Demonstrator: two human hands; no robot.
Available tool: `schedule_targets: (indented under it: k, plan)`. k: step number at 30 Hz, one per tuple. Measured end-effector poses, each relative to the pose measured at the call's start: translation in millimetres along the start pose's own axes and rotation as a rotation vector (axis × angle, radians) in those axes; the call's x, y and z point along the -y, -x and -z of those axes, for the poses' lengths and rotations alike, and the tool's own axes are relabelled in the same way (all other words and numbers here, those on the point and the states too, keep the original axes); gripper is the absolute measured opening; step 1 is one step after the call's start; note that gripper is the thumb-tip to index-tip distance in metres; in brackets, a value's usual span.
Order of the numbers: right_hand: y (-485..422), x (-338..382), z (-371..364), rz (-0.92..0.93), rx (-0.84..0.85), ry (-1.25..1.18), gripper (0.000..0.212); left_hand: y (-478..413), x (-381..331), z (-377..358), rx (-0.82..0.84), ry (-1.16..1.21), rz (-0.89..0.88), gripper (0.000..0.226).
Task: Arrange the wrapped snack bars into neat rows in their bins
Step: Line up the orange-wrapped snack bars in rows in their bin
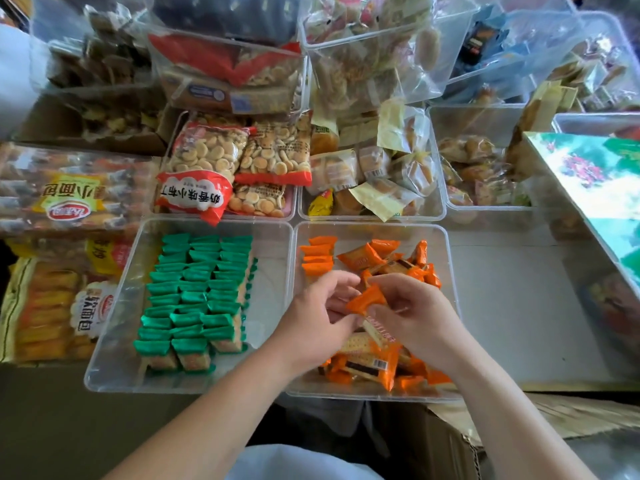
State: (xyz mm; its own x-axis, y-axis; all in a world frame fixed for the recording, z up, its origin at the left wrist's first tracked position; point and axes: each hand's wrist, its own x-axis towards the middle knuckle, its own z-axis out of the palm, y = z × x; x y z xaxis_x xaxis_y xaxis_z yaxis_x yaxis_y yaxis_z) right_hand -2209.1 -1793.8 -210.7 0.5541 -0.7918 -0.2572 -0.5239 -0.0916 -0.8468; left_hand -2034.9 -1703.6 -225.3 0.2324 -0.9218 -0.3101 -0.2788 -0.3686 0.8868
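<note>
The right hand (415, 320) is pinching an orange-wrapped bar (366, 300) between its curled forefinger and thumb, and the bar is lying slantwise with its crimped end pointing towards the left hand (311, 323). The left hand is curling its fingers and thumb round that near end, but it is not possible to tell whether they are actually gripping the wrapper or only closing in beside it. Both hands are hovering over the middle of the right bin (448, 271), so the bar is being held up above its floor, not lying in it.

Beneath the wrists, the loose orange bars (367, 365) are lying in a jumble against the near wall of this bin, and more are lying scattered beyond the fingers. In the far left corner a short row (317, 256) of orange bars is standing on edge, packed close together.

The left bin (114, 306) is sitting just beside it, wall to wall, and the green-wrapped bars (194, 296) are standing in it in three tidy columns. Behind both bins, bags of round biscuits (204, 168) and other clear tubs of wrapped buns are crowding the table.
</note>
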Motion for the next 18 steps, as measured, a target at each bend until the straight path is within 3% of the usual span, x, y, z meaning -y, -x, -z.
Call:
schedule_targets:
  k: [2, 5, 9, 13, 18]
  plan:
    - [4, -10, 4, -0.049, -0.158, -0.016, 0.03, -6, 8, -13, 0.01, -0.25, 0.033, 0.036]
    - [12, -22, 13, -0.162, -0.313, -0.178, 0.025, -13, 19, -33, 0.219, -0.636, 0.06, 0.038]
    - [22, -33, 22, -0.272, -0.378, -0.391, 0.025, -23, 27, -49, 0.289, -0.719, 0.024, 0.042]
    - [27, -36, 26, -0.315, -0.387, -0.471, 0.024, -19, 23, -44, 0.212, -0.587, 0.046, 0.027]
    - [30, -31, 27, -0.31, -0.39, -0.451, 0.023, 0, 14, -13, -0.042, -0.121, 0.076, 0.005]
